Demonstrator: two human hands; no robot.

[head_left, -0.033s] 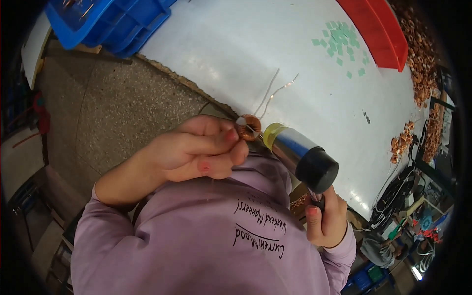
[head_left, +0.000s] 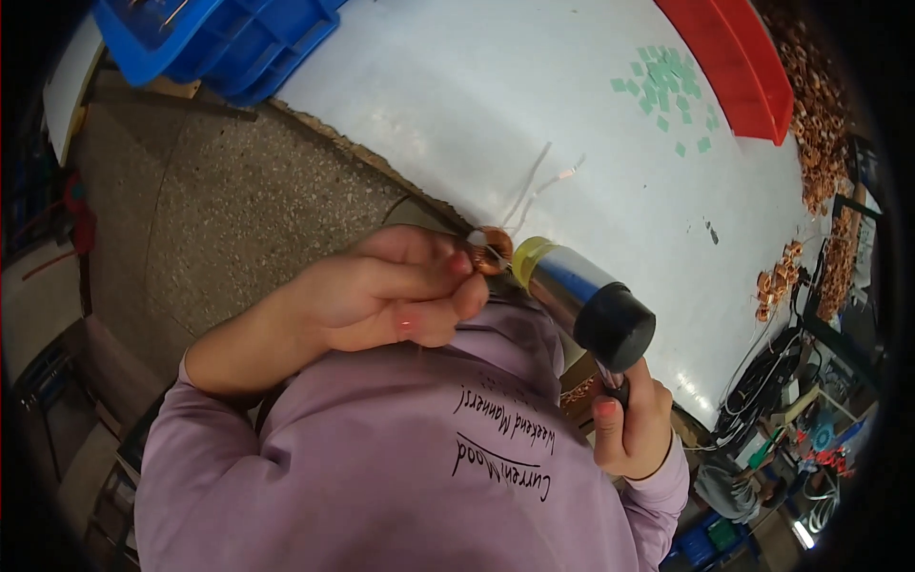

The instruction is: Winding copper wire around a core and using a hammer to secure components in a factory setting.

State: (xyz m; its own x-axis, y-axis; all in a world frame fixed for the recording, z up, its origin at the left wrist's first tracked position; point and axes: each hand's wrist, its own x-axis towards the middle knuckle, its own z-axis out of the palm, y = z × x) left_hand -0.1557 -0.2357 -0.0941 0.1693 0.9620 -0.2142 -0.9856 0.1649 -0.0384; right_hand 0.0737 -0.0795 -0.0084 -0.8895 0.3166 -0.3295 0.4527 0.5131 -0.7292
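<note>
A person in a lilac sweatshirt (head_left: 400, 477) leans over the edge of a white table (head_left: 457, 95), seen from above. Near the centre of the view, the left hand (head_left: 391, 291) pinches a small copper wire coil (head_left: 491, 250) between closed fingertips, right at the table's edge. Thin wire leads (head_left: 534, 186) trail from the coil toward one o'clock across the tabletop. The right hand (head_left: 629, 424), at about four o'clock from the coil, is wrapped shut around the handle of a hammer (head_left: 577, 296) with a shiny barrel, a yellow face and a black cap; the yellow face sits just beside the coil. The coil looks light and stiff, but its fine leads probably bend easily, so it is best held by the wound ring. Blue bins (head_left: 219, 38) sit at eleven o'clock, a red tray (head_left: 734, 57) at one o'clock, with green squares (head_left: 667, 86) beside it and more copper coils (head_left: 820, 162) at two o'clock.
</note>
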